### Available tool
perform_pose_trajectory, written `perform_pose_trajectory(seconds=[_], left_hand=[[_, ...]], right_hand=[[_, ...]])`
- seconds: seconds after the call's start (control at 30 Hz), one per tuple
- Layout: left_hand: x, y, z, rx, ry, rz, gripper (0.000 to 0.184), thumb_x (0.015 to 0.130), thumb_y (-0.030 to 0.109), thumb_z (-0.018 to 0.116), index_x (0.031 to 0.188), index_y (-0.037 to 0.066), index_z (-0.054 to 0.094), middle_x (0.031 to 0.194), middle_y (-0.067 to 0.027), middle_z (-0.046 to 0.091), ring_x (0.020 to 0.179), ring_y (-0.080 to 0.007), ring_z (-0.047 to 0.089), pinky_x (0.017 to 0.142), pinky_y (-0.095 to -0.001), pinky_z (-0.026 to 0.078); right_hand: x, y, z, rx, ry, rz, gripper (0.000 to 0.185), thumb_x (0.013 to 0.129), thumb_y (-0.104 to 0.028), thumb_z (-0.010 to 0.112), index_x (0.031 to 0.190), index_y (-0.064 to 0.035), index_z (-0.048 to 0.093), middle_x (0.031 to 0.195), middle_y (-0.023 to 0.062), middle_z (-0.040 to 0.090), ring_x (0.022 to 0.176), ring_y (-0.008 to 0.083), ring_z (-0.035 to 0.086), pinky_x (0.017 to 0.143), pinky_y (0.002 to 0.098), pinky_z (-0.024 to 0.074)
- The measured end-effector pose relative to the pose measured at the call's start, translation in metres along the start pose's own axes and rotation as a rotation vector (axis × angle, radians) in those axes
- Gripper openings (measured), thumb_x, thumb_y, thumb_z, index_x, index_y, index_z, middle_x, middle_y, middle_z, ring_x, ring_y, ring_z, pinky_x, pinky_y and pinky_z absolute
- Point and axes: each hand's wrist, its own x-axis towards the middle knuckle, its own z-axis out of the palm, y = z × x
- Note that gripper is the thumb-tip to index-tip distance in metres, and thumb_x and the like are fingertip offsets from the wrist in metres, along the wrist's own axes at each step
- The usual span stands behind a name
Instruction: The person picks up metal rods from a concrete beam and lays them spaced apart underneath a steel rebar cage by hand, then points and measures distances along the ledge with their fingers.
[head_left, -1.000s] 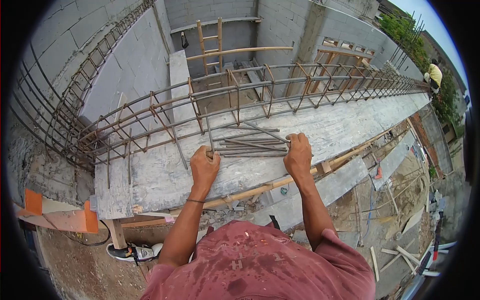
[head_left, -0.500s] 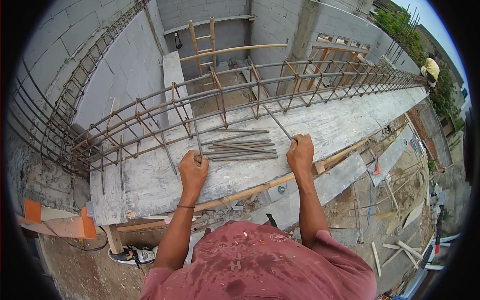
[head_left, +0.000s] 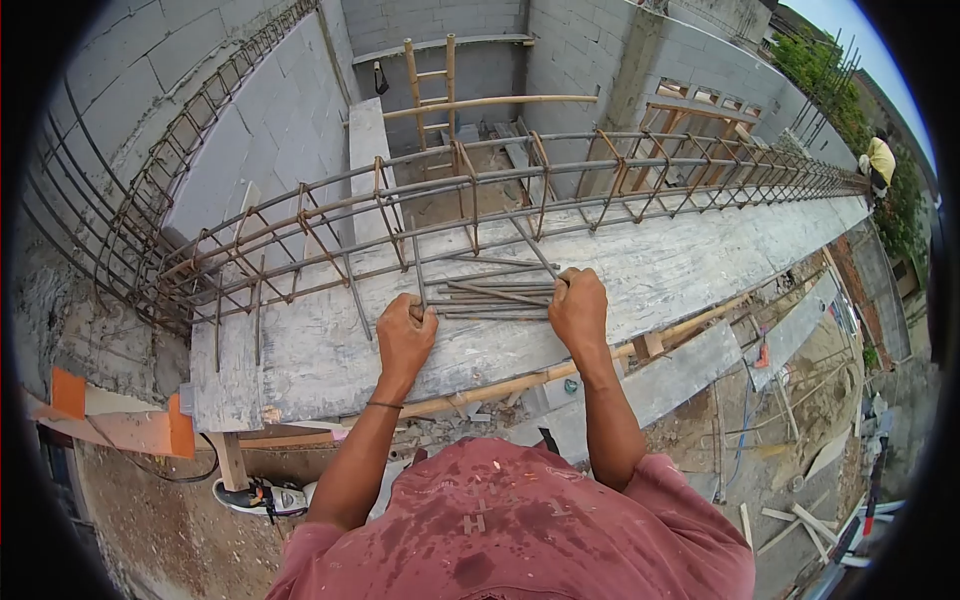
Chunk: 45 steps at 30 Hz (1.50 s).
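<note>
The left hand (head_left: 406, 338) pinches one rod (head_left: 420, 270), the right hand (head_left: 580, 315) a second rod (head_left: 536, 248); loosened fingers could drop either. A sideways knock might scatter the piled rods (head_left: 497, 294).

- From my remote seat, I see a faded maroon shirt (head_left: 520, 540), its fabric blotched with darker patches (head_left: 473, 571).
- Pale, worn lettering (head_left: 474, 523), an "H" legible, marks the cloth.
- Loose short sleeves (head_left: 685, 500) match the shirt.
- A thin dark band (head_left: 385, 405) circles the left wrist.
- Left hand (head_left: 405, 335) and right hand (head_left: 580, 312) appear bare.
</note>
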Motion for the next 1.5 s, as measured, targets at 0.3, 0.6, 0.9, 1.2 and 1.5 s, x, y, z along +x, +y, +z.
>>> perform_pose_trajectory(seconds=[0.3, 0.6, 0.9, 1.2, 1.5], left_hand=[[0.002, -0.002, -0.002, -0.030, 0.006, 0.019, 0.017, 0.085, 0.008, 0.079, 0.088, -0.002, 0.066, 0.077, -0.0170, 0.067, 0.068, -0.0326, 0.066, 0.066, -0.0424, 0.052], [0.004, -0.004, -0.003, -0.061, 0.014, 0.023, 0.017, 0.086, 0.009, 0.079, 0.089, -0.002, 0.066, 0.075, -0.0168, 0.066, 0.067, -0.0326, 0.065, 0.065, -0.0437, 0.051], [0.002, -0.009, 0.001, -0.014, 0.092, 0.166, 0.030, 0.087, 0.009, 0.081, 0.114, 0.000, 0.070, 0.086, -0.0103, 0.065, 0.058, -0.0208, 0.057, 0.058, -0.0364, 0.048], [-0.008, 0.025, -0.001, -0.061, -0.100, 0.323, 0.030, 0.092, 0.008, 0.076, 0.121, 0.003, 0.070, 0.104, -0.0136, 0.069, 0.059, -0.0220, 0.062, 0.057, -0.0363, 0.051], [0.037, 0.083, 0.073, -0.134, -0.379, 0.318, 0.034, 0.098, 0.018, 0.073, 0.129, 0.008, 0.076, 0.117, -0.0183, 0.072, 0.086, -0.0353, 0.072, 0.078, -0.0468, 0.059]], right_hand=[[0.044, -0.036, 0.044, -0.210, 0.108, 0.065, 0.016, 0.093, -0.007, 0.065, 0.097, 0.0066, 0.073, 0.106, 0.0279, 0.067, 0.094, 0.0485, 0.072, 0.083, 0.0553, 0.0590], [0.048, 0.015, -0.001, -0.032, 0.044, 0.050, 0.016, 0.089, -0.009, 0.073, 0.100, 0.0002, 0.081, 0.097, 0.0252, 0.077, 0.088, 0.0482, 0.074, 0.082, 0.0505, 0.0601], [0.031, 0.061, -0.030, -0.050, -0.429, -0.384, 0.076, 0.082, 0.007, 0.067, 0.155, -0.0034, 0.049, 0.161, 0.0242, 0.046, 0.153, 0.0431, 0.038, 0.129, 0.0481, 0.0317], [0.040, 0.040, -0.041, -0.052, -0.702, -0.378, 0.115, 0.076, -0.016, 0.085, 0.170, -0.0050, 0.019, 0.172, 0.0256, 0.030, 0.162, 0.0414, 0.023, 0.134, 0.0614, 0.0079], [0.043, 0.065, -0.024, -0.016, -0.654, -0.450, 0.123, 0.069, -0.031, 0.096, 0.168, -0.0052, 0.027, 0.170, 0.0237, 0.035, 0.162, 0.0387, 0.025, 0.134, 0.0610, 0.0067]])
